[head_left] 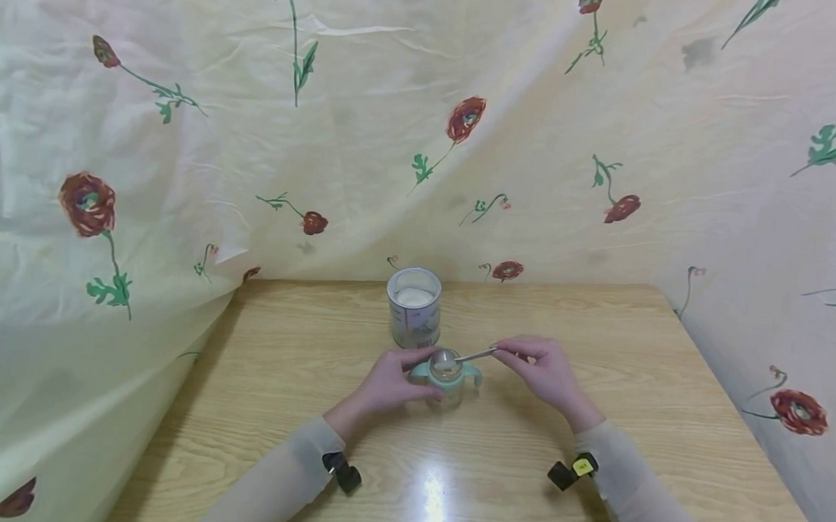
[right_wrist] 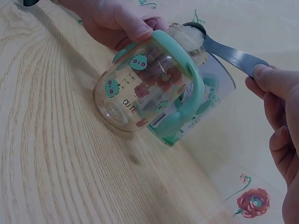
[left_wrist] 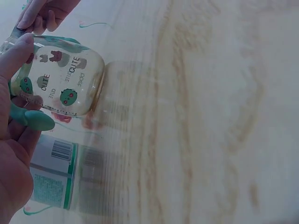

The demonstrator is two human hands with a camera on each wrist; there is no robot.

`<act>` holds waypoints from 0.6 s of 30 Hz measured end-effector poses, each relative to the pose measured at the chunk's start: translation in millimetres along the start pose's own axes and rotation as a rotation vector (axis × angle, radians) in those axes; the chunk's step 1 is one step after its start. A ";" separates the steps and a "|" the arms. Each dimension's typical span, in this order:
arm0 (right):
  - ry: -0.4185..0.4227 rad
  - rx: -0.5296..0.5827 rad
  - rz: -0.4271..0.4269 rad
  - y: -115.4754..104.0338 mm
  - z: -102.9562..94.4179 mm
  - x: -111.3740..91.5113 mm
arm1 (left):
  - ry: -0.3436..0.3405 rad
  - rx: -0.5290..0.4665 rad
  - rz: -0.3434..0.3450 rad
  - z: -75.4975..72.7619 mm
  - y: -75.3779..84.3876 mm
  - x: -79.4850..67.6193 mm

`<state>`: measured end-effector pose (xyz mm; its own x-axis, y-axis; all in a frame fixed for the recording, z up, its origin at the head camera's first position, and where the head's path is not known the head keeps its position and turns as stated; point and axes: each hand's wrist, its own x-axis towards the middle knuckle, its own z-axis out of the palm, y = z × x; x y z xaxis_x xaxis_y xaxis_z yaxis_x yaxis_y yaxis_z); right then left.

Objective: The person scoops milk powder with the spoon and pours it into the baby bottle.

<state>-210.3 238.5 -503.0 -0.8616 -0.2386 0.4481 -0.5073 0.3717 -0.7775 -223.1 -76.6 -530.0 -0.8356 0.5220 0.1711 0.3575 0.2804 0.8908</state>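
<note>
A clear baby bottle with mint-green handles stands upright on the table, its mouth uncapped. Its side carries small cartoon prints and the word CUTE. My left hand grips it from the left, thumb and fingers around the upper part. In my right hand a metal spoon is pinched by the end of its handle. The spoon's bowl is over the bottle's mouth, and white powder shows there in the right wrist view. Inside the bottle's lower part, no powder is visible.
Just behind the bottle stands an open tin with white powder inside. The wooden table ends at a flower-printed cloth hanging behind and at both sides. Each wrist wears a small black camera.
</note>
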 end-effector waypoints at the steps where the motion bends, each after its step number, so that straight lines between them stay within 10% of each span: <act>1: 0.005 -0.008 -0.021 -0.5 0.2 0.4 | 0.001 -0.003 -0.009 -0.3 0.4 0.1; 11: 0.073 -0.125 -0.551 6.4 9.0 12.1 | 0.001 -0.039 -0.112 -6.4 -1.2 1.3; 18: 0.132 -0.186 -0.665 0.3 15.3 16.2 | -0.016 -0.054 -0.138 -10.1 -5.9 1.0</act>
<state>-224.2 221.0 -502.8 -0.3562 -0.3624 0.8613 -0.9122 0.3348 -0.2364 -230.3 -85.8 -530.9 -0.8684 0.4943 0.0387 0.2162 0.3073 0.9267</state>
